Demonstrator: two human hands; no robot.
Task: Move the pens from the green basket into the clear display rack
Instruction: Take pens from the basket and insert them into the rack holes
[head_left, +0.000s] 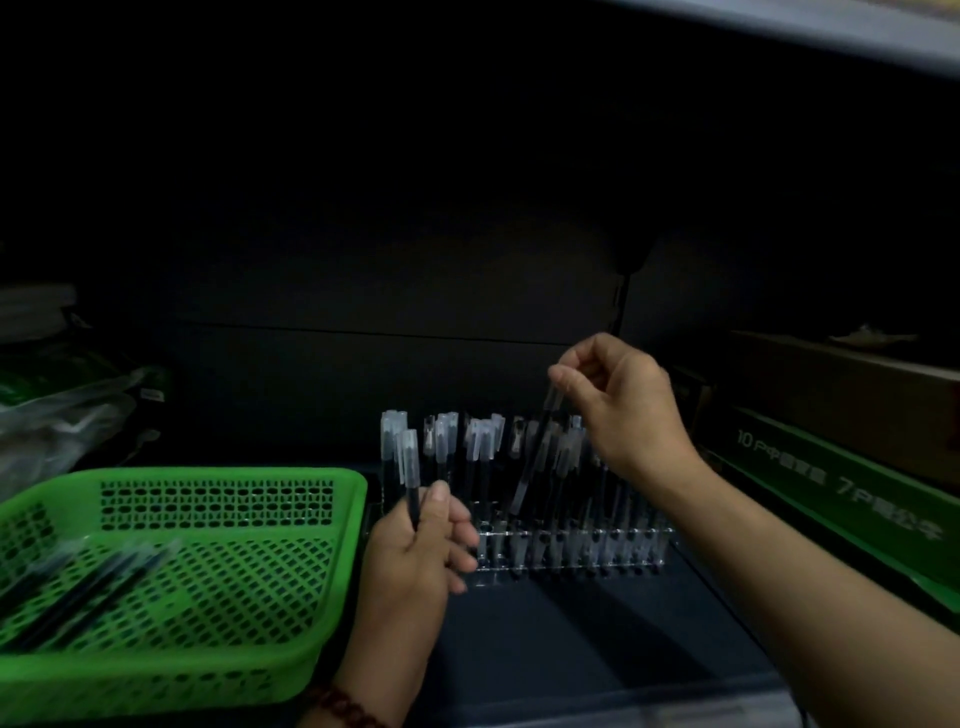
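In the head view, right of centre, the right hand (623, 405) is pinching a pen (535, 457) by its cap, fingers narrow around it. The tip is hanging tilted above the clear display rack (571, 545), which is carrying many upright pens (441, 441). At lower centre, the left hand (421, 540) is gripping a second pen (410, 478) upright, just beside the green basket (208, 475) at lower left, where more pens (88, 587) are lying. Insertion is probably the step in hand. The next move calls for lining the tip up with a free slot.

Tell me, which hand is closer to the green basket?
Left. The left hand, gripping a pen, sits right beside the right edge of the basket; the right hand is farther off, above the clear rack, pinching another pen.
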